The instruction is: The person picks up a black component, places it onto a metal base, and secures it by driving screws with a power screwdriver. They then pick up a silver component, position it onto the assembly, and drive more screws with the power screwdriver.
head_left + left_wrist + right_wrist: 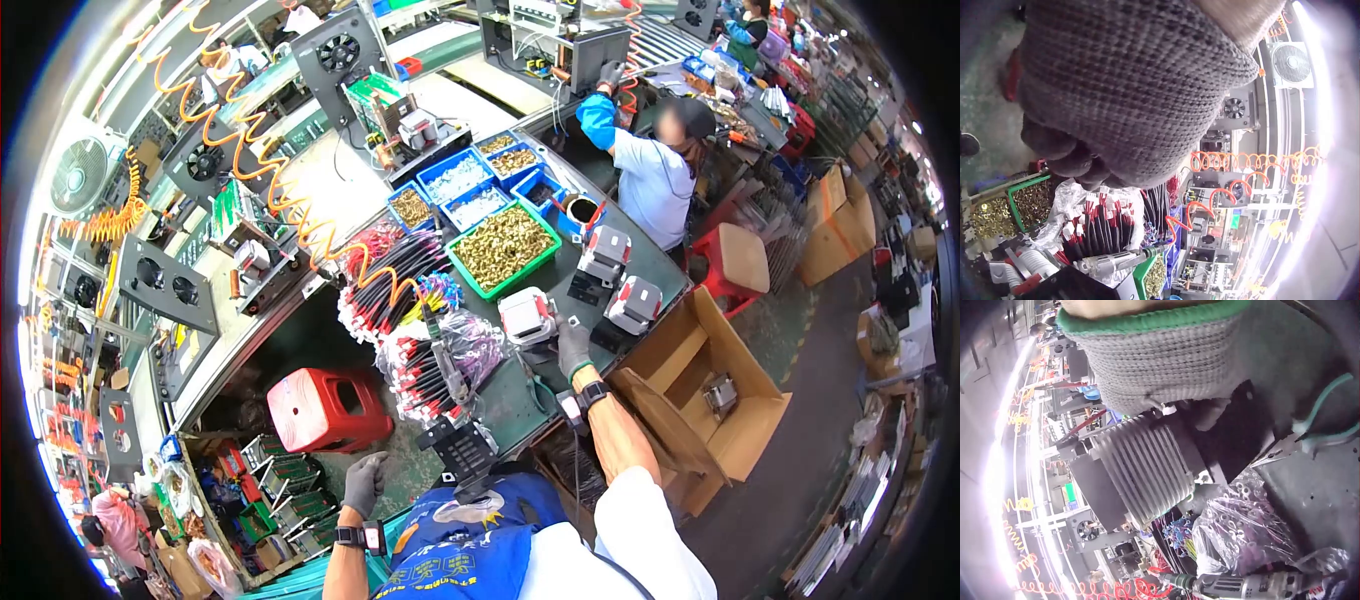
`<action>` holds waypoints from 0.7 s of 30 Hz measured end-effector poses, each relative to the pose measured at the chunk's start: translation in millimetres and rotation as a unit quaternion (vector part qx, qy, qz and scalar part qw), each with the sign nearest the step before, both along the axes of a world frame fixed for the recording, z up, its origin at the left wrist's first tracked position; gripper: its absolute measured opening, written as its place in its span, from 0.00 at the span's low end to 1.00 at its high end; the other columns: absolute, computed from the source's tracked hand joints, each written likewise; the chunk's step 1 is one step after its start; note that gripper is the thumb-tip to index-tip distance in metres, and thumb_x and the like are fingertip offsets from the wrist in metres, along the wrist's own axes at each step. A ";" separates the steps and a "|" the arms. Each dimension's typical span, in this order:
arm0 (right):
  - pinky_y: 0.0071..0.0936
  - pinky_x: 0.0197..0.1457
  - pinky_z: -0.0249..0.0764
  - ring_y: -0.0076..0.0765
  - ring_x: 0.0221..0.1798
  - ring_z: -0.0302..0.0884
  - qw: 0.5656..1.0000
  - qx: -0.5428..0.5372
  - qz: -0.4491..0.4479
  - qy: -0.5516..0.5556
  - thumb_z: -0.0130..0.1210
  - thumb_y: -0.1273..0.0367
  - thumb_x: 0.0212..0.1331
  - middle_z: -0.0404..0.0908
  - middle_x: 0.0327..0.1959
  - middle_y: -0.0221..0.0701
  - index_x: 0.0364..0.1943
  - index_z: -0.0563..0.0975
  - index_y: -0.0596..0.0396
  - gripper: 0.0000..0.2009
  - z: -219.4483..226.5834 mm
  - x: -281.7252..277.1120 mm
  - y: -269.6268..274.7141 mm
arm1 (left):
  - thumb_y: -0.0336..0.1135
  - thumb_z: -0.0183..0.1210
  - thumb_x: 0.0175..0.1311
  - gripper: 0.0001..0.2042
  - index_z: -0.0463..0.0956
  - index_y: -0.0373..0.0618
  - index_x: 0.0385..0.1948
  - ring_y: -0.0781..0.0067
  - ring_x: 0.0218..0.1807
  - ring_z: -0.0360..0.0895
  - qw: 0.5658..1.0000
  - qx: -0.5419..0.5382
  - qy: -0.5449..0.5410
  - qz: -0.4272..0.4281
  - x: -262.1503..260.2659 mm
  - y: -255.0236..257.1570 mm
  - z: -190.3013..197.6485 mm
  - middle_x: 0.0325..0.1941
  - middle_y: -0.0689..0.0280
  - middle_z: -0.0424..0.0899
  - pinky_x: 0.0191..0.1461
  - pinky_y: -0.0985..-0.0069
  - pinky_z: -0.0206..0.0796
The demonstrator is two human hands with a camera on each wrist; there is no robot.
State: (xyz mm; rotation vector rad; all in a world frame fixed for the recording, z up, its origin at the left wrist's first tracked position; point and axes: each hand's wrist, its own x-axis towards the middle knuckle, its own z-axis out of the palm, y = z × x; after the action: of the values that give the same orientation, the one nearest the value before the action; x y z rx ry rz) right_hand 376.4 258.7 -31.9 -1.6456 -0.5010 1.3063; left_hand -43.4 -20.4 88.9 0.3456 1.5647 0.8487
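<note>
My gloved right hand (574,345) grips a transformer (527,317) with a white and red top at the near edge of the bench. In the right wrist view its ribbed silver winding (1144,469) shows beside a black metal bracket (1238,428); the fingertips are hidden. Green-handled pliers (1329,419) lie close by. The gloved left hand (364,483) hangs beside my body, fingers loosely curled, holding nothing. A black slotted plate (458,455) stands in front of my apron. Two more transformers, one here (633,304) and one here (605,254), sit right of the gripped one.
A green tray (456,262) of brass parts and several blue bins (418,180) stand behind. Bundled cables (415,375) and a power screwdriver (1241,586) lie left. An opened cardboard box (745,425) is at right, a red stool (320,410) at left. Another person (650,190) sits beyond.
</note>
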 end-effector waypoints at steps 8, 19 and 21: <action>0.43 0.41 0.75 0.52 0.35 0.81 0.900 0.147 0.117 -0.394 0.57 0.59 0.60 0.84 0.31 0.47 0.36 0.83 0.56 0.14 26.2 22.4 7.6 | 0.37 0.48 0.74 0.16 0.75 0.36 0.54 0.85 0.17 0.56 1.000 -0.028 -0.003 0.003 8.8 -13.1 -10.7 0.19 0.77 0.61 0.20 0.82 0.48; 0.44 0.62 0.67 0.57 0.56 0.73 0.839 0.203 0.127 -0.489 0.59 0.68 0.57 0.77 0.51 0.50 0.52 0.77 0.60 0.18 20.6 7.7 -31.2 | 0.38 0.49 0.74 0.16 0.75 0.37 0.53 0.84 0.17 0.57 1.000 -0.016 -0.003 -0.019 15.3 -5.3 -13.1 0.18 0.77 0.62 0.19 0.82 0.49; 0.42 0.64 0.69 0.57 0.58 0.73 0.846 0.215 0.134 -0.470 0.57 0.70 0.59 0.76 0.54 0.50 0.50 0.77 0.61 0.16 22.3 9.0 -36.7 | 0.38 0.49 0.74 0.16 0.75 0.37 0.53 0.84 0.17 0.58 1.000 -0.012 -0.014 -0.013 15.4 -6.7 -14.2 0.19 0.77 0.62 0.19 0.82 0.49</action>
State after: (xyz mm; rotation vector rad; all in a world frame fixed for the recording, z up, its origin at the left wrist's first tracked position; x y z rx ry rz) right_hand 385.4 222.0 -9.6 -1.7658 -1.5326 0.3951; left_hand -28.0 -27.1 74.6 0.3350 1.5400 0.8102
